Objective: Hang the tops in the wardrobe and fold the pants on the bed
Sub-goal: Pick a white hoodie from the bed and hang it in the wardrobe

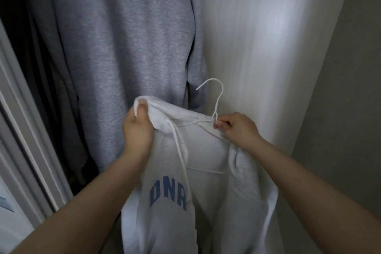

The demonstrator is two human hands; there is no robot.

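A white hooded sweatshirt with blue letters on its front hangs between my hands in front of the open wardrobe. A white wire hanger sits inside its neck opening, hook sticking up. My left hand grips the hood's bunched edge at the upper left. My right hand pinches the hanger at the base of its hook, together with the collar fabric. The hanger's lower bar shows inside the sweatshirt.
A grey sweatshirt hangs inside the wardrobe right behind my hands, with darker clothes to its left. The wardrobe's pale side panel stands on the right. A white door frame runs down the left.
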